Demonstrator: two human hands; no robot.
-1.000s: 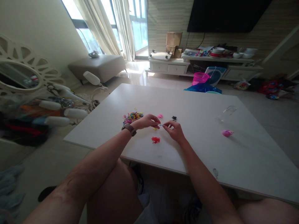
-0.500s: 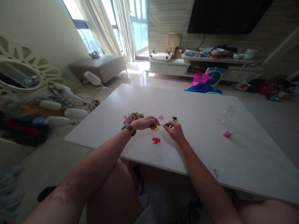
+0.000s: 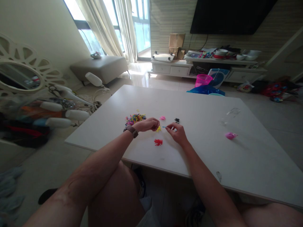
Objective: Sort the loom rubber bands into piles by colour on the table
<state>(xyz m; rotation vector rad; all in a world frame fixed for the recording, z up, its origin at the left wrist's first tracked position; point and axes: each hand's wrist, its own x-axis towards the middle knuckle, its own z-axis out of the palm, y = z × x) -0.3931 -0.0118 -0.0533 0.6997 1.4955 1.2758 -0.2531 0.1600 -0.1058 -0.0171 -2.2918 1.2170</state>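
Note:
My right hand [image 3: 176,131] pinches a small thin blue piece [image 3: 164,127] between thumb and fingertips, just above the white table. My left hand [image 3: 149,124] is closed, its fingers curled beside a small yellow pile [image 3: 158,128]; whatever it may hold is too small to make out. Left of it lies a heap of small multicoloured pieces [image 3: 135,119], partly behind the hand. A pink pile [image 3: 162,118] and a black pile [image 3: 177,120] lie beyond my hands. Nearer to me is a red pile [image 3: 158,142].
On the white table [image 3: 201,110], a pink object [image 3: 231,135] and a clear container [image 3: 233,112] stand to the right. A small transparent item [image 3: 218,176] lies near the front edge. A lamp with white shades [image 3: 77,115] is left of the table; a pink basket [image 3: 203,80] is beyond it.
My left fingertips have drawn back slightly to the left, away from the blue piece, which now sticks out from my right fingertips. My right hand has hardly moved.

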